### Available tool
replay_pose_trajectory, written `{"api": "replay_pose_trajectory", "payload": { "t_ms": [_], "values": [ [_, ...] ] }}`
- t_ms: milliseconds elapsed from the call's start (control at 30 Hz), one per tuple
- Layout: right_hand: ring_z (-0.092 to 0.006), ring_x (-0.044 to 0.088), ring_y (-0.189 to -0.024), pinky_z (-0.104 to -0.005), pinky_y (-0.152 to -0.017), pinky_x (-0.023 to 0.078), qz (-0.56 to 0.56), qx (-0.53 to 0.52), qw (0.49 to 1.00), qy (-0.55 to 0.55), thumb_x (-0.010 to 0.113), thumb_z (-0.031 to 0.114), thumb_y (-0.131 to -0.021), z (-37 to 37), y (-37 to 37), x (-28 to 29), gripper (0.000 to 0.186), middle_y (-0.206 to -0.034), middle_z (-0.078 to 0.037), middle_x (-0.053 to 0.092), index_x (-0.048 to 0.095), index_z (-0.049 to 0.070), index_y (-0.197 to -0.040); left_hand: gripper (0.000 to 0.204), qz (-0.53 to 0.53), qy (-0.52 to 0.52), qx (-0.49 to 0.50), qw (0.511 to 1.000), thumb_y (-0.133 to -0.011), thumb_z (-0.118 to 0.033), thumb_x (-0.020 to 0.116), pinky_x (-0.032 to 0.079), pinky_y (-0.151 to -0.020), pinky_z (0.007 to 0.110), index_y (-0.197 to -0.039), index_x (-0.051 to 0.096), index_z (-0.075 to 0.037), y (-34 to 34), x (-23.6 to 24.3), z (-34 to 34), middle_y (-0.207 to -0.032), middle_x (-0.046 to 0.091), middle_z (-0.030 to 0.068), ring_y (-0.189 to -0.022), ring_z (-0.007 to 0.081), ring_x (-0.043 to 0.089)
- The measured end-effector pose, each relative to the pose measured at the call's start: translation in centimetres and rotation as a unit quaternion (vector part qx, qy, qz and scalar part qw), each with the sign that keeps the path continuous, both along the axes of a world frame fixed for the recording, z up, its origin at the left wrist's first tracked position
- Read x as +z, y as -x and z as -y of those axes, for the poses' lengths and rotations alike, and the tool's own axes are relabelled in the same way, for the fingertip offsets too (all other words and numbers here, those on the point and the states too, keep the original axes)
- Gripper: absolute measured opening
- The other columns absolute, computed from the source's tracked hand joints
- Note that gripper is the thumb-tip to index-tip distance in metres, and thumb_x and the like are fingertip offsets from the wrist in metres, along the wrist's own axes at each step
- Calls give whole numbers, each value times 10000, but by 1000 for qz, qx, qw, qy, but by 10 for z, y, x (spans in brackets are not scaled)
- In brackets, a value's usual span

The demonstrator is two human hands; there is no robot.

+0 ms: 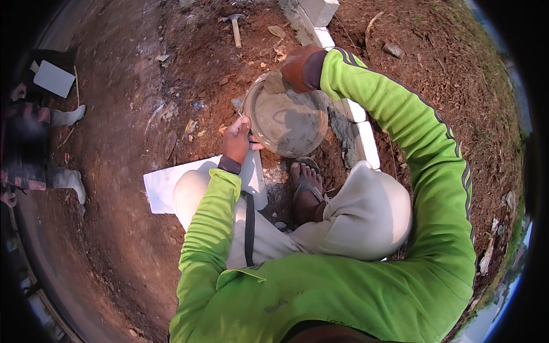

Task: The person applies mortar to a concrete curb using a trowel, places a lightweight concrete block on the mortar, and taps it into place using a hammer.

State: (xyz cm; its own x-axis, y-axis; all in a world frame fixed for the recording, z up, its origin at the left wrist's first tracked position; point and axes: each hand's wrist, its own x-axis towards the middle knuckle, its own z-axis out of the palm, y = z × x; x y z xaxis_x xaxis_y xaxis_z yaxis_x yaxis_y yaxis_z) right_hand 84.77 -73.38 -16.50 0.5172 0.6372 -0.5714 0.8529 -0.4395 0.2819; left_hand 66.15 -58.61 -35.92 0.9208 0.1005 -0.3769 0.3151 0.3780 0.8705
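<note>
One stretch of ground: bare reddish dirt (131, 126), carrying everything, with a grassy strip along its right edge; on loose footing like this, a wide, steady squat seems wise.

Block row: white blocks (355, 111) running from the ground's far edge down toward the right knee, with grey mortar (343, 136) along their left side; better to keep the bucket from knocking them.

Loose block: a white one (158, 188), partly hidden by the left knee; its nearest corner is best kept out of the bucket's path.

Bucket: round and dirty (293, 155), between the knees and the ground's far edge, just left of the block row; whether its base rests on the dirt cannot be told. Opposite holds and a level rim should guard against spills.

Grey mix: wet-looking, inside the bucket (286, 123); likely heavy, so slow, even handling suits it.

Hammer: on the ground near its far edge (235, 30), apart from both hands; fine left there.

Foot: in a sandal (309, 182), just beside the bucket's near rim; toes are worth keeping out from under it.

Right hand: over the far rim (298, 67), fingers hidden; I cannot tell whether it grips.

Left hand: at the left rim (235, 140), thumb and fingers apparently grasping the bucket; a firm wrap there should stop tipping.
</note>
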Motion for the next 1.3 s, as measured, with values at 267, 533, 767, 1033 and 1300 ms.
{"api": "replay_pose_trajectory", "payload": {
  "t_ms": [267, 533, 767, 1033, 1300],
  "values": [
    [-240, 741, -844, -390, -671, 566, 16, 197, 969, -150, 652, 175, -841, 27, 100, -28, 129, -886, -40, 758, 780, 164, -835, 477, 16, -14, -13, 1000, -1074, -401, 515, 663, -653, 353, -1385, 577, -44, 1, -11, -7, -1050, 700, 90, -770, 174, 714],
    [-273, 736, -800, -408, -670, 560, 177, 106, 962, -178, 629, 182, -864, 104, 64, 49, 135, -795, -78, 731, 733, 137, -791, 468, 10, -12, 10, 1000, -1079, -367, 506, 656, -594, 345, -1363, 575, -1, -4, -7, -1, -1052, 705, 127, -719, 198, 721],
    [-279, 741, -973, -409, -766, 587, 119, -53, 992, 1, 615, 163, -914, 91, 52, -12, 183, -1020, -106, 757, 772, 120, -998, 490, 1, -12, 4, 1000, -1062, -400, 544, 646, -608, 336, -1380, 567, -28, -7, -10, -1, -1071, 699, 106, -722, 197, 722],
    [-269, 726, -866, -405, -720, 600, -198, -17, 963, 182, 636, 221, -935, 118, 24, -58, 294, -987, -154, 721, 671, 44, -1167, 521, -14, 1, 19, 1000, -1059, -400, 550, 648, -613, 350, -1415, 540, -20, -5, -3, 2, -1098, 703, 126, -738, 219, 733],
    [-226, 616, -509, -375, -471, 539, -437, -466, 769, 7, 527, 379, -1020, 117, 70, -24, 371, -705, -111, 611, 614, 27, -1098, 533, -19, -3, 47, 999, -1058, -396, 551, 653, -621, 352, -1430, 526, -14, -2, -4, 3, -1114, 702, 136, -754, 231, 738]
  ]
}}
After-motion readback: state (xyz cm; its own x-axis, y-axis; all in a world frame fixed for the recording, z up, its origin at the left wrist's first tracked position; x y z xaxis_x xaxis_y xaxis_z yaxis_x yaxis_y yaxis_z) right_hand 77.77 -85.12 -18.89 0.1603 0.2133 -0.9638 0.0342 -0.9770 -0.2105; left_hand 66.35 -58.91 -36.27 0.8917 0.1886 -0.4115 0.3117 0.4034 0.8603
